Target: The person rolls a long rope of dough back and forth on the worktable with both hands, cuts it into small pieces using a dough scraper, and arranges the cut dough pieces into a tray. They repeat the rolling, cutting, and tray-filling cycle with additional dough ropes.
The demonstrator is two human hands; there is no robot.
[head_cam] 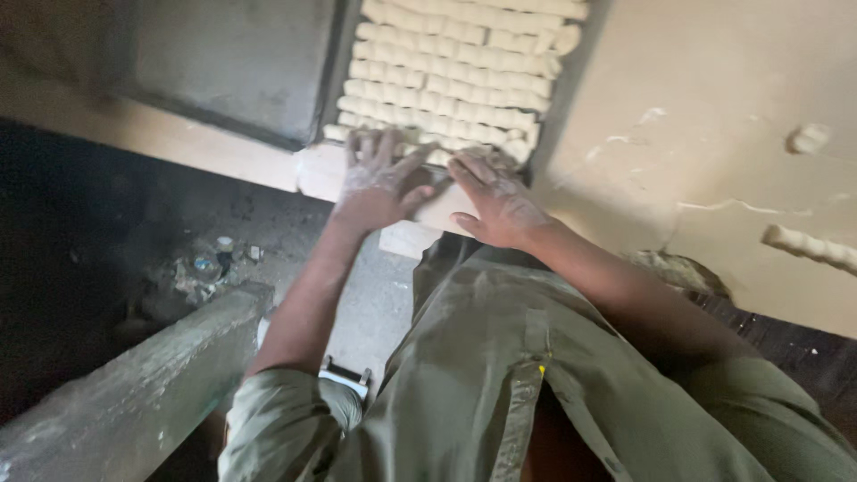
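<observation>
A dark tray on the work table holds several rows of pale, short dough pieces laid side by side. My left hand, dusted with flour, lies flat with fingers spread on the nearest row at the tray's front edge. My right hand rests flat beside it, fingers pointing to the left over the same front row. Neither hand grips anything. My olive-green sleeves and shirt fill the lower part of the view.
A second dark tray lies to the left. A floured beige table surface on the right carries a dough rope and a small dough lump. A grey beam and dirty floor lie below left.
</observation>
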